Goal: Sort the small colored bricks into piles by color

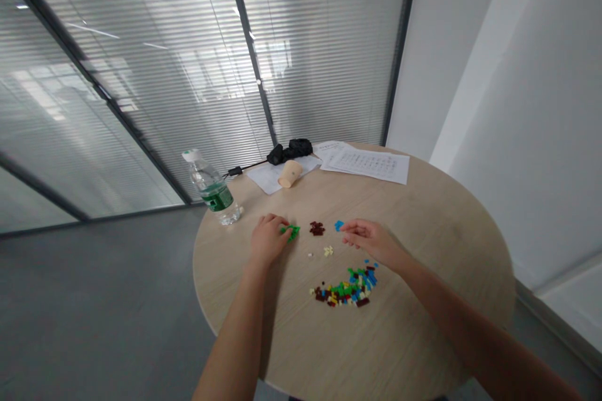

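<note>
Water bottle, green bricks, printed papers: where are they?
Water bottle (215, 195): head view, on its green label.
Green bricks (292, 232): head view, on the clump's middle.
Printed papers (371, 166): head view, on the top sheet.

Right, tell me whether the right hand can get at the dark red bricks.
Probably yes: only a small blue brick lies between the right hand and the dark red bricks.

Brick pile obstructs the tabletop
</note>
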Tool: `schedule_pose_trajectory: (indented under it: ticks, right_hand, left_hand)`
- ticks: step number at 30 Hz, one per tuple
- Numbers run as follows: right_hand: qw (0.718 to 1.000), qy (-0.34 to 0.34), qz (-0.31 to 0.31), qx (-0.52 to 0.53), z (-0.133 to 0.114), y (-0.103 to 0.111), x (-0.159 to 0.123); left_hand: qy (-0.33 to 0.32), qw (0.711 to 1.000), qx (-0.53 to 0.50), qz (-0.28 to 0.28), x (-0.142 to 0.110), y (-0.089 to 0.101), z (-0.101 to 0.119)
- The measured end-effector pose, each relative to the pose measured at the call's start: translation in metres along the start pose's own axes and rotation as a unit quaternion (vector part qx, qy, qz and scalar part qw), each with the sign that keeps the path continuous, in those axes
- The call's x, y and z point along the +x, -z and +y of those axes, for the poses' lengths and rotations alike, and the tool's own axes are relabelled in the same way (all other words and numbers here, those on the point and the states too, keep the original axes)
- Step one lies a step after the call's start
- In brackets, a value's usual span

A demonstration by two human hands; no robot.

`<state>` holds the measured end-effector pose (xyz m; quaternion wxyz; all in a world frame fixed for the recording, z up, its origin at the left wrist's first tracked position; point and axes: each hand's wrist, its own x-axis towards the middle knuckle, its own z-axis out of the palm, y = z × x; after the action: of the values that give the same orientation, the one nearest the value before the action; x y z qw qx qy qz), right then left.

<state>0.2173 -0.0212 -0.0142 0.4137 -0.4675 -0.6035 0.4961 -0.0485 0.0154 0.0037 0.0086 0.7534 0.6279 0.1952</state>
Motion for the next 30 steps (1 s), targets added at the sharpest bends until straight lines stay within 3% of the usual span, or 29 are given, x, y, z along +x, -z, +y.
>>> schedule_pose_trajectory:
  ticks: [4, 7, 11, 17, 30]
  right_hand:
    - [1.000, 0.011, -0.001, -0.029, 0.001, 0.000, 0.000]
    - [0.994, 0.047, -0.012, -0.095, -0.001, 0.000, -0.003]
    - [0.968, 0.104, -0.080, -0.213, -0.006, 0.000, -0.009]
    - [0.915, 0.165, -0.173, -0.325, -0.007, 0.003, -0.011]
    - [0.907, 0.152, -0.160, -0.358, -0.004, 0.003, -0.008]
  left_hand:
    - [-0.003, 0.999, -0.041, 0.002, 0.002, -0.004, -0.002]
    - [-0.071, 0.995, -0.067, -0.022, 0.001, -0.008, 0.004]
    - [-0.119, 0.989, -0.070, -0.048, 0.000, -0.014, 0.014]
    - [-0.109, 0.991, -0.072, -0.034, 0.002, -0.018, 0.013]
    - [-0.084, 0.995, -0.031, -0.038, 0.002, -0.013, 0.013]
